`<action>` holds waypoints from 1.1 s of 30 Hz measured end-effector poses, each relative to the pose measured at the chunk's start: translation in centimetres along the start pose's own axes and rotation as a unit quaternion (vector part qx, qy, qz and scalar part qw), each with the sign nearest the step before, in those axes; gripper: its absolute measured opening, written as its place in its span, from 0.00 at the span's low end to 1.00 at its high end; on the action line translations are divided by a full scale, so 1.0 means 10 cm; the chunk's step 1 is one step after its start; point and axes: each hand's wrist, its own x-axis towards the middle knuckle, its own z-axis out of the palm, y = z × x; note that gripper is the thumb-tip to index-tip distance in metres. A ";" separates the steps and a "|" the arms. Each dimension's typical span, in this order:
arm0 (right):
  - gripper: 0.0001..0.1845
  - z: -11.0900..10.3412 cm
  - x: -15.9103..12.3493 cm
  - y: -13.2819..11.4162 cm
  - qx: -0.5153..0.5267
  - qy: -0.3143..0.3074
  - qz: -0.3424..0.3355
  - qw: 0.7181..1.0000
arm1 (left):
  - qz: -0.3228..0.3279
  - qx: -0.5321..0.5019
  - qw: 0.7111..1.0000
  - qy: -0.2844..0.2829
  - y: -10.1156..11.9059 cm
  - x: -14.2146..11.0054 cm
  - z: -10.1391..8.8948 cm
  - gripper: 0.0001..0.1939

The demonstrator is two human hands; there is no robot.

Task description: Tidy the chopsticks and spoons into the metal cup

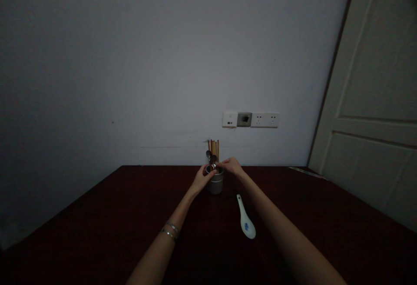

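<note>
A light grey utensil holder (215,186) stands upright on the table, with several wooden chopsticks (213,147) rising out of it. Two metal spoons stick up at its front: one spoon (208,154) leans left, and the other spoon (213,159) is nearer to me. My left hand (201,180) is closed around the holder's left side, thumb across the rim. From the right, my right hand (230,165) reaches over the rim, its fingers pinched at the nearer metal spoon; the exact contact is small and dark. A white ceramic spoon (246,222) with a blue mark lies right of the holder.
The dark red table (114,215) reaches back to a grey wall (163,59). Socket plates (264,120) sit on the wall behind the holder. A pale door (374,102) stands at the right. Near the table's back right edge lies a thin flat strip (308,172).
</note>
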 end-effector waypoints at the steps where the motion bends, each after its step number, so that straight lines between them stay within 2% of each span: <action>1: 0.16 -0.05 -0.02 0.01 0.013 0.001 -0.004 1.000 | -0.003 -0.004 1.000 0.000 -0.01 0.01 0.00 0.25; 8: 0.20 -0.37 -0.33 0.26 0.111 0.022 -0.007 0.993 | -0.022 -0.009 1.000 0.010 -0.07 0.04 0.00 0.29; 10: 0.21 -0.42 -0.43 0.40 0.126 0.028 0.001 0.992 | -0.026 -0.004 1.000 0.008 -0.03 0.04 -0.04 0.31; 13: 0.21 -0.48 -0.56 0.62 0.131 0.000 0.026 0.991 | -0.036 0.001 0.999 0.021 0.11 0.07 -0.18 0.34; 16: 0.20 -0.53 -0.67 0.77 0.131 -0.055 0.074 0.987 | -0.004 0.004 0.997 0.080 0.32 0.14 -0.40 0.31; 19: 0.21 -0.57 -0.75 0.81 0.162 -0.123 0.134 0.970 | 0.052 -0.005 0.982 0.179 0.54 0.18 -0.56 0.25; 21: 0.22 -0.58 -0.79 0.79 0.197 -0.160 0.155 0.955 | 0.080 -0.037 0.969 0.229 0.68 0.18 -0.59 0.22; 23: 0.24 -0.57 -0.81 0.77 0.218 -0.187 0.159 0.944 | 0.089 -0.082 0.960 0.254 0.83 0.14 -0.58 0.20; 25: 0.24 -0.55 -0.83 0.75 0.219 -0.209 0.160 0.940 | 0.083 -0.119 0.959 0.245 0.97 0.07 -0.53 0.18; 29: 0.26 -0.48 -0.88 0.72 0.204 -0.242 0.151 0.936 | 0.081 -0.127 0.970 0.189 1.21 -0.08 -0.40 0.15; 33: 0.27 -0.45 -0.94 0.67 0.208 -0.250 0.147 0.934 | 0.086 -0.110 0.979 0.148 1.32 -0.19 -0.26 0.15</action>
